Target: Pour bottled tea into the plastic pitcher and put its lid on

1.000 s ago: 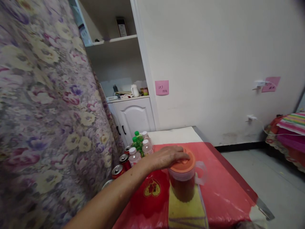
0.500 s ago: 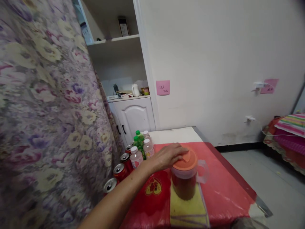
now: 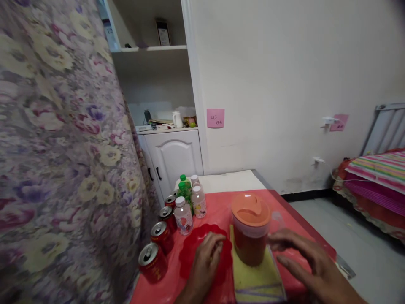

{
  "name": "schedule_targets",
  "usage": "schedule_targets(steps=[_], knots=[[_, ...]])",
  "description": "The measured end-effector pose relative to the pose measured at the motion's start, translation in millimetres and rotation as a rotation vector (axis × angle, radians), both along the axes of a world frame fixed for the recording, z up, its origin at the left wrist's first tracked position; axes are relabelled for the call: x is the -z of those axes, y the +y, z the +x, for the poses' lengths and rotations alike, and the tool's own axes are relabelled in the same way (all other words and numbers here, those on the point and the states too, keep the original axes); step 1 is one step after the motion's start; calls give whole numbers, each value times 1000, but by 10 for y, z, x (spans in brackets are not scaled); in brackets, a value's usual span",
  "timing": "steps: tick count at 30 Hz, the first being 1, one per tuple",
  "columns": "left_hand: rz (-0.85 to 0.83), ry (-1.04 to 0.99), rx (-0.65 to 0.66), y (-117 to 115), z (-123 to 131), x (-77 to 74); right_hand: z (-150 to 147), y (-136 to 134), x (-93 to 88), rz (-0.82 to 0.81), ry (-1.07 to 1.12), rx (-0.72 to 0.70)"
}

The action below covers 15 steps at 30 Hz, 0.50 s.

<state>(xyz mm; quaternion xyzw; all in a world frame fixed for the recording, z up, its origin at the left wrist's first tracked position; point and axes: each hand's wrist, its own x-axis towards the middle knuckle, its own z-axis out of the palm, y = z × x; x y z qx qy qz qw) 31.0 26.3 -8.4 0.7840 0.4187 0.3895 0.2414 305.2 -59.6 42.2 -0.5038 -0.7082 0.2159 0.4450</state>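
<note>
A clear pitcher (image 3: 251, 242) of brown drink stands upright on a folded yellow cloth (image 3: 253, 280). Its orange lid (image 3: 251, 210) covers the top. My right hand (image 3: 303, 261) is just right of the pitcher, by the handle side, with thumb and fingers apart and nothing between them. Over a red scalloped plate (image 3: 187, 253) hovers my left hand (image 3: 204, 261), its fingers loosely bent, thumb slightly apart and nothing visible in it. The handle is partly hidden behind the pitcher and my right hand.
Several red drink cans (image 3: 153, 261) line the table's left side. Beside them stand clear bottles with white caps (image 3: 183, 217) and green bottles (image 3: 184, 194). A red cover (image 3: 215, 204) lies on the table. A floral curtain (image 3: 63, 169) hangs left; a bed (image 3: 376, 185) is at right.
My left hand has left the pitcher's lid and moved left and down over the plate. My right hand has come into view beside the pitcher. The view has shifted a little.
</note>
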Motion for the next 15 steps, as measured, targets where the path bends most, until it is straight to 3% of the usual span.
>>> schedule_targets(steps=[4, 7, 12, 15], knots=[[-23, 30, 84, -45, -57, 359, -15, 379, -347, 117, -187, 90], [25, 16, 202, -23, -97, 583, -79, 633, -470, 133, -354, 99], [56, -58, 313, 38, -104, 985, -154, 898, -461, 64, -565, 84], [3, -100, 376, 20, -82, 1136, -159, 1000, -395, 53, -630, 100]])
